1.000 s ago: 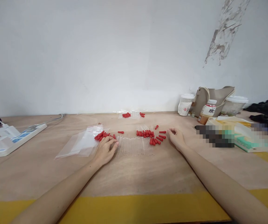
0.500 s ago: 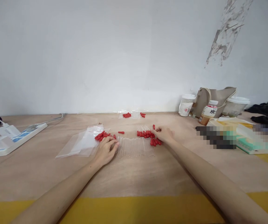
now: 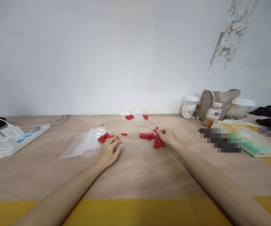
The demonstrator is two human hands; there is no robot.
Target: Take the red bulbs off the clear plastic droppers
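Several clear thin tubes point(image 3: 138, 149) lie side by side in a row on the table. My left hand point(image 3: 109, 152) rests at the row's left end, fingers loosely bent and apart, beside a pile of red rubber bulbs point(image 3: 105, 137). My right hand point(image 3: 167, 136) is closed, pinching a dropper point(image 3: 154, 130); its red bulb is by my fingertips and its pale tube points up and left. Under and left of that hand lie several droppers with red bulbs point(image 3: 147, 136), tubes pointing away. Nearer me are loose red bulbs point(image 3: 158, 144). A single red bulb point(image 3: 124, 134) lies between my hands.
Clear plastic bags point(image 3: 83, 144) lie left of my left hand. A bag with red bulbs and tubes point(image 3: 138, 117) lies by the wall. At left is a power strip point(image 3: 23, 141). On the right stand a cup point(image 3: 190, 107), a bottle point(image 3: 212, 115), a grey bag point(image 3: 204, 102) and a green box point(image 3: 255, 147).
My right hand has turned the dropper so its pale tube now shows, slanting up and left above the other droppers. My left hand stays almost in place; the view has shifted slightly.
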